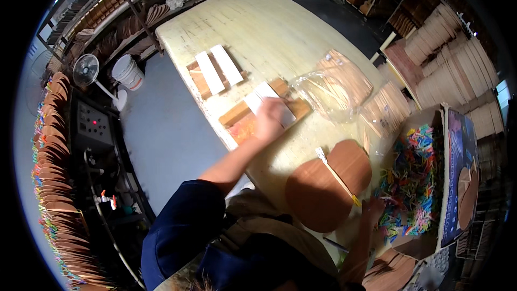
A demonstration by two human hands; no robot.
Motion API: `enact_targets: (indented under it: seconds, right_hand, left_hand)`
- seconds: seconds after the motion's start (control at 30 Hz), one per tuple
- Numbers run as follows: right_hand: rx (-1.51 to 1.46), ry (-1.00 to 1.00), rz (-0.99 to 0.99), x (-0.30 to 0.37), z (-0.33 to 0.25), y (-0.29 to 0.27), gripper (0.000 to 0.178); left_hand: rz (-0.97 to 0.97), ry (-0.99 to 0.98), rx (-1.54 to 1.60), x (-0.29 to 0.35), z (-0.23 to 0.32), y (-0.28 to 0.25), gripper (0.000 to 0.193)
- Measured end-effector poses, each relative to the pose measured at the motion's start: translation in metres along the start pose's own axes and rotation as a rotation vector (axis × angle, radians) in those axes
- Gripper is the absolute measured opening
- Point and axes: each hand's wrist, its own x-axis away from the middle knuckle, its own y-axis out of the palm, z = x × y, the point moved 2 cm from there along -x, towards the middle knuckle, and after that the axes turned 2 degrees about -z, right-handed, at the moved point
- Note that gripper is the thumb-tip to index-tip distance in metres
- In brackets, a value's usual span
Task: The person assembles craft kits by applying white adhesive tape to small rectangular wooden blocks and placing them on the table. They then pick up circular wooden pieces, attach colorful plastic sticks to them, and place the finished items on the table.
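My left hand (269, 119) is over a white board (252, 98) that lies across a wooden block (231, 115); its fingers are blurred by motion, so their grip is unclear. At the near edge of a box of small colourful clips (412, 183), my right hand (372, 211) is dim, and its fingers cannot be made out. Between the hands lies a brown wooden plate (307, 186) shaped like a small guitar body. Across it runs a thin wooden strip (338, 177) with a yellow clip (356, 200) at the near end and a white piece (321, 154) at the far end.
Two white strips rest on another wooden block (200, 87) farther off. Bundles of thin wood strips (385, 109) and a clear plastic bag (323, 94) lie on the pale table (258, 19). Clipped plates (56, 183) line the left side; a fan (86, 70) and white bucket (128, 71) stand beyond.
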Motion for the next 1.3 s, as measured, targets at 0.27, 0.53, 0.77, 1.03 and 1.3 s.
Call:
enact_targets:
  seconds: [0.27,0.53,0.77,1.03,1.3]
  right_hand:
    - [-1.168,0.230,0.379,0.051,0.008,-0.024,0.035]
    - [-1.093,0.257,0.489,0.085,0.009,-0.011,0.008]
    - [-1.225,0.154,0.692,0.101,-0.009,-0.013,0.005]
    - [-1.855,0.546,0.589,0.119,-0.027,0.019,0.011]
    - [-2.172,0.704,0.545,0.137,-0.053,0.029,0.007]
  left_hand:
    - [0.642,-0.532,-0.523,-0.138,-0.177,-0.220,0.031]
    - [0.450,-0.877,0.228,-0.168,-0.262,-0.250,0.014]
    - [0.722,-0.748,0.273,-0.179,-0.259,-0.242,0.017]
    - [-0.377,0.125,-0.001,-0.024,0.006,-0.062,0.008]
    - [-0.943,0.526,-0.022,0.145,0.058,0.069,0.008]
